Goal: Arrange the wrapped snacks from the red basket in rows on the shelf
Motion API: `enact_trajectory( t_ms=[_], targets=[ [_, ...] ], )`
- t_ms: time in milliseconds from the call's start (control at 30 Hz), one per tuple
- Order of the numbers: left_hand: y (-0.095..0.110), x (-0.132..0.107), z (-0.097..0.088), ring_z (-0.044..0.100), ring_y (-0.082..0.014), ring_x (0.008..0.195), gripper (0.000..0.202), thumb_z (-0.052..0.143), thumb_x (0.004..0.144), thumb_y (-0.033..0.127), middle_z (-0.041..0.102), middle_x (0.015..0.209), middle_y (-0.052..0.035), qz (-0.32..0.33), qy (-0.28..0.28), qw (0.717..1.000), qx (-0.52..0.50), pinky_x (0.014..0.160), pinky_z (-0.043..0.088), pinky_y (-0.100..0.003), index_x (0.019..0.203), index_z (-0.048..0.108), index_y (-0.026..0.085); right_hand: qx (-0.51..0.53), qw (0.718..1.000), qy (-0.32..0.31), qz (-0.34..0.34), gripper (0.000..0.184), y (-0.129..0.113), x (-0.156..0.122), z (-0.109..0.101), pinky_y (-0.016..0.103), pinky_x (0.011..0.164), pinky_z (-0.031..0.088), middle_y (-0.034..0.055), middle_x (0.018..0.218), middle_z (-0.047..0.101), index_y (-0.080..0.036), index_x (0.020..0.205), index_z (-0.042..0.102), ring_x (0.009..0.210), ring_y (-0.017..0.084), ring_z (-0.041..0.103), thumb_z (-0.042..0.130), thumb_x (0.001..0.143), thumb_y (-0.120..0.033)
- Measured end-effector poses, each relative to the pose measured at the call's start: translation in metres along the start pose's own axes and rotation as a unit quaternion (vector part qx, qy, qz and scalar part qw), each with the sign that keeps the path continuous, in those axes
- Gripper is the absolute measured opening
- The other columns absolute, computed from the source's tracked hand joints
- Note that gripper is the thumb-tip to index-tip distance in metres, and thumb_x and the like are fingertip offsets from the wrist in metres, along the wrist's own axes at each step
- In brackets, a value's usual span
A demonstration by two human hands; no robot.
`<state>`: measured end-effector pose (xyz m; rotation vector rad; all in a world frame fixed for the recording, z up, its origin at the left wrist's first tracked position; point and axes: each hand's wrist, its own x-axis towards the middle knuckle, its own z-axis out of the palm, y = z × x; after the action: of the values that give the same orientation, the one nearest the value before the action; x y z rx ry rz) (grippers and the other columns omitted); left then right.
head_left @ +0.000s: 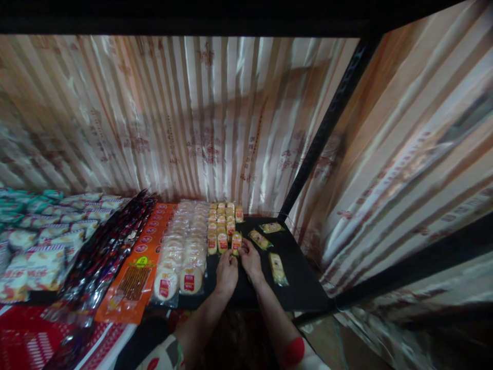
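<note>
Between my two hands is a small yellow snack packet (236,240) with a red label, at the front of one row of like packets (221,221). The fingers of my right hand (251,261) are closed on its right edge. My left hand (227,272) is closed at its lower left corner, the fingertips pinched together. To the right, three loose packets lie apart on the black shelf: one near the right fingers (260,239), one at the back (271,227) and one nearer the front (277,269).
Left of the rows lie round white crackers in clear wrappers (191,280), an orange snack bag (133,277), dark shiny packets (102,246) and white packs (45,264). A red basket (31,336) stands low left. A black post (325,128) rises at the back right corner.
</note>
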<state>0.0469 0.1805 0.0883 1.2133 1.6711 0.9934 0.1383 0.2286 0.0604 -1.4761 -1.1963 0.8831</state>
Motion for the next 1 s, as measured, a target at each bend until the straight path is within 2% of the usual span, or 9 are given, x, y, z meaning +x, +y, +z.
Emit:
enact_trajectory(
  t_ms=[300, 700, 1000],
  targets=[
    [-0.002, 0.003, -0.002, 0.047, -0.0142, 0.115, 0.036, 0.038, 0.08, 0.015, 0.052, 0.126, -0.006, -0.003, -0.006, 1.0, -0.007, 0.097, 0.038, -0.027, 0.113, 0.053, 0.018, -0.019, 1.0, -0.002, -0.018, 0.04, 0.003, 0.01, 0.008, 0.032, 0.079, 0.048, 0.0057, 0.093, 0.067, -0.019, 0.106, 0.057, 0.083, 0.018, 0.063, 0.049, 0.068, -0.026],
    [0.002, 0.004, -0.009, 0.047, -0.0151, 0.115, 0.037, 0.04, 0.077, 0.013, 0.055, 0.123, -0.0065, 0.005, 0.01, 1.0, 0.026, 0.102, 0.032, -0.027, 0.111, 0.056, 0.015, -0.041, 0.999, -0.011, -0.02, 0.038, -0.002, 0.016, 0.003, 0.033, 0.079, 0.047, 0.0042, 0.09, 0.067, -0.02, 0.105, 0.058, 0.083, 0.019, 0.062, 0.05, 0.068, -0.024],
    [-0.005, 0.008, -0.008, 0.05, -0.0145, 0.112, 0.037, 0.042, 0.075, 0.01, 0.059, 0.118, -0.0041, 0.014, 0.015, 0.999, 0.024, 0.101, 0.033, -0.027, 0.107, 0.059, 0.018, -0.076, 0.996, 0.013, -0.041, 0.039, 0.01, 0.012, 0.016, 0.034, 0.082, 0.047, 0.0069, 0.097, 0.065, -0.018, 0.109, 0.056, 0.086, 0.018, 0.062, 0.046, 0.072, -0.027]
  ],
)
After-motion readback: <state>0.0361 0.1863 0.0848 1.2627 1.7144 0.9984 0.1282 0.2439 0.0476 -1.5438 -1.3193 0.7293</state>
